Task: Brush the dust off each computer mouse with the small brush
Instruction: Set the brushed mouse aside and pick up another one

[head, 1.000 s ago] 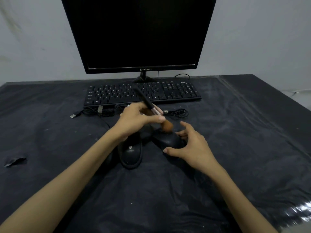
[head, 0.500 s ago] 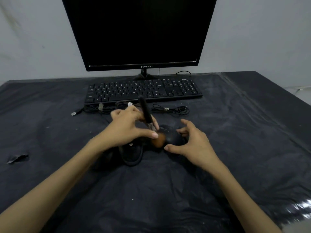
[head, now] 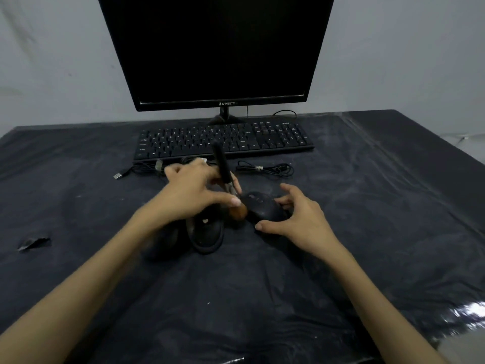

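Observation:
My left hand grips a small brush with a black handle. Its brown bristles press on the left side of a black mouse. My right hand holds that mouse between thumb and curled fingers on the dark table cover. A second black mouse lies just to the left, partly under my left hand. A third dark mouse is blurred beneath my left forearm.
A black keyboard and a dark monitor stand behind the mice. Coiled cables and a USB plug lie between them. A torn flap shows in the plastic table cover at the left.
The brush has swept from the top of the right mouse down to its left side, its handle now more upright. My right hand kept its hold on the mouse.

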Available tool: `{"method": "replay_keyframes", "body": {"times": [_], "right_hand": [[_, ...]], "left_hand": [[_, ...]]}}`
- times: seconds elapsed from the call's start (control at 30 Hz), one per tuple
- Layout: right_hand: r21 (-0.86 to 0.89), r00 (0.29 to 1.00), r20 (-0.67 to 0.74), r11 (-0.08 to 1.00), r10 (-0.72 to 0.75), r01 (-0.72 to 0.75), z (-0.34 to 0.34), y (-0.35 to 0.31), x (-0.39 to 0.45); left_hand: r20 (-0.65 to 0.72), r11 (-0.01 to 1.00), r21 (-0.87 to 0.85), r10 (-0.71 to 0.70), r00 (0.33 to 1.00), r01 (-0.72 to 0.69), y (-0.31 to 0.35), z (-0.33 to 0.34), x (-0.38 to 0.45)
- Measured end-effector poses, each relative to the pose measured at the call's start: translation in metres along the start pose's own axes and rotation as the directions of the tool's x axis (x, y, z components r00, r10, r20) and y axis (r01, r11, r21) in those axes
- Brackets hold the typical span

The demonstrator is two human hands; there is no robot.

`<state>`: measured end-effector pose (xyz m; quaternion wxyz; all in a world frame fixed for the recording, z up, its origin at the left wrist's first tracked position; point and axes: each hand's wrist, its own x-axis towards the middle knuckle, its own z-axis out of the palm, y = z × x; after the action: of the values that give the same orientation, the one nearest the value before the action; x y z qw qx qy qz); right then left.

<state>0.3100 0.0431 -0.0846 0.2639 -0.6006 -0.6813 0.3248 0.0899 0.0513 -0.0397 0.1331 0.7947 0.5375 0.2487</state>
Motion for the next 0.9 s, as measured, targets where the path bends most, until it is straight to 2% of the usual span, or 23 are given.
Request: {"method": "replay_keyframes", "body": {"times": [0.07,0.17,0.27,0.33,0.4,0.47,0.57,0.6,0.73,0.8,0.9], "right_hand": [[0.008,1.0,0.001,1.0,0.002,-0.002,-0.002,0.0,0.001],[0.03,1.0,0.007,1.0,0.006,-0.006,-0.004,0.0,0.0],[0.066,1.0,0.015,0.998,0.019,-0.02,-0.006,0.001,0.0],[0.078,0.999,0.011,0.996,0.031,-0.032,-0.007,0.002,0.001],[0.08,0.999,0.007,0.996,0.039,-0.04,-0.007,0.002,0.0],[0.078,0.999,-0.008,0.996,0.046,-0.046,-0.006,0.001,-0.001],[0.069,0.997,-0.056,0.996,0.054,-0.05,0.0,-0.002,-0.004],[0.061,0.996,-0.07,0.997,0.054,-0.05,0.002,-0.003,-0.005],[0.062,0.994,-0.085,0.996,0.068,-0.063,0.004,-0.003,-0.005],[0.15,0.99,-0.081,0.983,0.118,-0.105,0.001,-0.003,-0.002],[0.292,0.986,-0.034,0.945,0.162,-0.145,-0.008,-0.002,0.004]], "left_hand": [[-0.08,0.999,-0.053,-0.01,0.997,0.006,-0.002,-0.008,0.003],[-0.222,0.972,-0.218,-0.138,0.965,0.089,0.003,0.011,0.005],[-0.132,0.973,-0.209,-0.126,0.983,0.097,0.005,0.028,-0.004],[-0.033,0.989,-0.12,-0.093,0.995,0.089,0.004,0.019,-0.01],[-0.009,0.99,-0.096,-0.106,0.994,0.105,0.003,0.006,-0.014],[-0.122,0.977,-0.142,-0.18,0.976,0.162,0.001,0.003,-0.014],[-0.313,0.94,-0.231,-0.317,0.895,0.252,0.0,0.021,-0.012],[-0.323,0.937,-0.237,-0.326,0.888,0.258,0.0,0.03,-0.013],[-0.222,0.931,-0.301,-0.279,0.934,0.206,0.005,0.033,-0.022],[-0.252,0.941,-0.289,-0.253,0.934,0.176,0.006,0.021,-0.023],[-0.359,0.948,-0.274,-0.259,0.897,0.164,0.009,0.002,-0.019]]}}
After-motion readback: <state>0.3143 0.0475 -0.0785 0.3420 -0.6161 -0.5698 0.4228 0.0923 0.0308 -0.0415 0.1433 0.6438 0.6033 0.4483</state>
